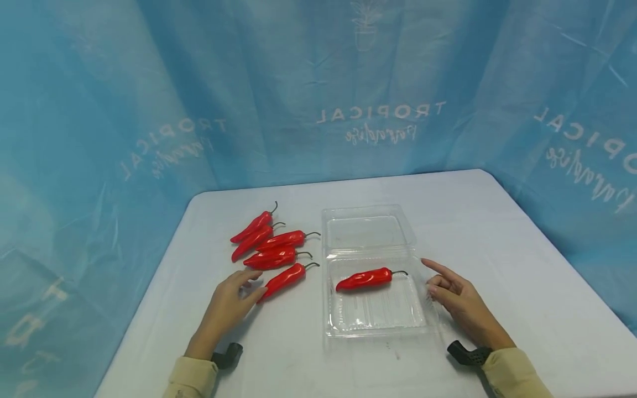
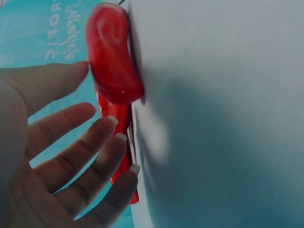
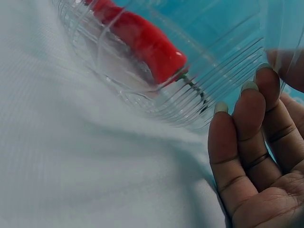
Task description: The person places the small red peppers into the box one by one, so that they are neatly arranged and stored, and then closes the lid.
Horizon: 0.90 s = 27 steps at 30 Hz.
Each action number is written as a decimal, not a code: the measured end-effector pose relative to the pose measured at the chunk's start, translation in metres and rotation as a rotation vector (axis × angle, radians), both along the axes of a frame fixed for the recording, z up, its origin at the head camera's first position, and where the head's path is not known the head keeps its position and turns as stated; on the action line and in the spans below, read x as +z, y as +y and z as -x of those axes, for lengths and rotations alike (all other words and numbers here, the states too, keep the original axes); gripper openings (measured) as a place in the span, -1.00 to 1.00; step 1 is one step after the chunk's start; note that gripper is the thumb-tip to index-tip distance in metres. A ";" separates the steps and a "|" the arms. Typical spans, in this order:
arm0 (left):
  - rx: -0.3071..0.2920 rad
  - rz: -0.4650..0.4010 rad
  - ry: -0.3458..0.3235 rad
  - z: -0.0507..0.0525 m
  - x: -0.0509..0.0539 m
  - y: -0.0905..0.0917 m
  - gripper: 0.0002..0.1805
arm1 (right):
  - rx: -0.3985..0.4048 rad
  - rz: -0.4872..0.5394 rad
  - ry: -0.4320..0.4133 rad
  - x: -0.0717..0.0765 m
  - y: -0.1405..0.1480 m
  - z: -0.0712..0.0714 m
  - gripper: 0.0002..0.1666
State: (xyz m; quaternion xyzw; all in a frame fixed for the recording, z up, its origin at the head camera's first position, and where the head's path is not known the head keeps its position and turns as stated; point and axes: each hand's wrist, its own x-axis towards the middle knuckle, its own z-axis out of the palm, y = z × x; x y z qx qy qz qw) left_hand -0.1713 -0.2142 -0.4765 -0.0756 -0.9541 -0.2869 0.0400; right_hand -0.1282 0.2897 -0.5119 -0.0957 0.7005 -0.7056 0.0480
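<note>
Head cam: forward-down over table. Wrist cams: close, low. Boxed pepper shared: head, lower centre; right wrist, top.

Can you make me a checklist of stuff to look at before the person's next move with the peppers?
1. Lid up? Ok: the lid of the clear plastic container is folded back.
2. Room inside? Ok: just one red chili pepper lies in there, with bare floor around it.
3. Left hand in place? Ok: the left hand is at the tip of the nearest loose red chili pepper.
4. That pepper gripped? Not ok: the fingers aren't curled round it.
5. Container held firmly? Cannot tell: the right hand is at its right edge, but its grip is unclear.
</note>
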 end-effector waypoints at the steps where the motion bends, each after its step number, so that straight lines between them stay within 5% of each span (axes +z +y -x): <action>1: -0.005 -0.012 0.003 0.000 -0.002 0.001 -0.45 | -0.001 0.002 0.000 -0.001 0.000 0.000 -0.28; 10: -0.033 -0.045 -0.041 0.001 -0.008 0.006 -0.35 | -0.016 -0.018 -0.020 -0.002 0.000 0.000 -0.29; 27: -0.024 -0.040 0.032 0.001 -0.006 0.002 -0.42 | -0.024 -0.048 0.009 0.001 -0.001 -0.001 -0.28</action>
